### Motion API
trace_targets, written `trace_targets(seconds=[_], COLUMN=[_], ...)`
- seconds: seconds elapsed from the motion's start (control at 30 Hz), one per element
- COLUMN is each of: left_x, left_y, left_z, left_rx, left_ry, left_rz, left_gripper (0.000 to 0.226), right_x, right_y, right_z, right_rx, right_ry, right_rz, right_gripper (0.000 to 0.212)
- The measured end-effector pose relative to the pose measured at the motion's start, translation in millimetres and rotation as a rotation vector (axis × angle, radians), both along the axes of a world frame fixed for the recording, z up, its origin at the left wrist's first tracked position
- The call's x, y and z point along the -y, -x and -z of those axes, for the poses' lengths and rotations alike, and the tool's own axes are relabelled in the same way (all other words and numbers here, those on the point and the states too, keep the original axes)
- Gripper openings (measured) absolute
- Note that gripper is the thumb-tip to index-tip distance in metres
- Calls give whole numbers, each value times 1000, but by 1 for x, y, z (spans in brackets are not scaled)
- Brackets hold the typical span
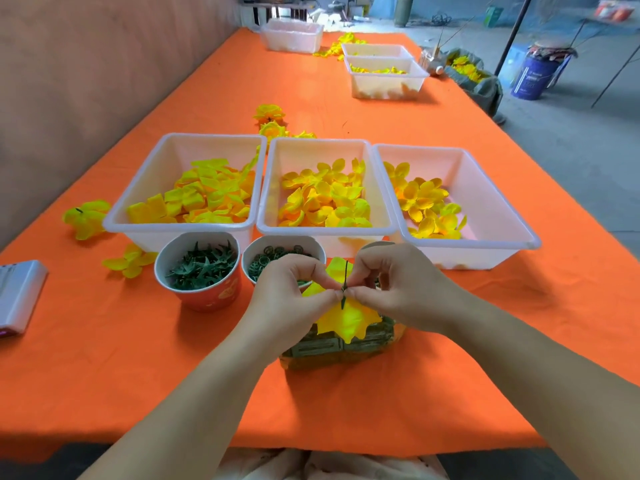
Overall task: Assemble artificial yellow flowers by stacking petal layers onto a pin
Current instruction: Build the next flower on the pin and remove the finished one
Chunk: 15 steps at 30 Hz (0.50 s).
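A thin green pin (345,277) stands upright between my two hands, threaded through a yellow petal layer (348,320). My left hand (287,296) pinches the petal and pin from the left. From the right, my right hand (394,289) pinches the same spot. Three white bins behind hold loose yellow petals: left bin (138,202), middle bin (266,188), right bin (491,209). A cup of green calyx pieces (199,268) and a cup of green rings (273,256) stand in front of the bins.
A green block of packed parts (332,348) lies under my hands on the orange table (138,358). Finished yellow flowers (86,218) lie at the left and behind the bins (270,116). A white device (17,296) sits at the left edge. More bins (388,77) stand farther back.
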<state>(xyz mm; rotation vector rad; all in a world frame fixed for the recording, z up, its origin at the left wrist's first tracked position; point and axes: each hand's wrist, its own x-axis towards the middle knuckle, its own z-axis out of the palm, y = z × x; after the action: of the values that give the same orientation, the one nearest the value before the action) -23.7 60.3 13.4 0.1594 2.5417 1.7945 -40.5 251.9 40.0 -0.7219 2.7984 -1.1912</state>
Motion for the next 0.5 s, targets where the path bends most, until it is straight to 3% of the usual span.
trace_targets(seconds=[0.1,0.23,0.37,0.5], left_x=[6,16,15,14], left_y=[1,1,-6,-3], left_z=[-6,2,11,12], left_rx=[70,71,56,41], left_ry=[-63,-198,-188,-167], left_rz=[72,-12,9,-18], left_gripper=[8,5,13,13], right_x=[-2,-2,-1,-1], right_y=[5,10,10,9], right_z=[-13,-11,6,9], right_rx=[93,211,195,182], right_ry=[-79,71,150,139], right_rz=[-95,-161,-110,-88], right_gripper=[21,22,4,4])
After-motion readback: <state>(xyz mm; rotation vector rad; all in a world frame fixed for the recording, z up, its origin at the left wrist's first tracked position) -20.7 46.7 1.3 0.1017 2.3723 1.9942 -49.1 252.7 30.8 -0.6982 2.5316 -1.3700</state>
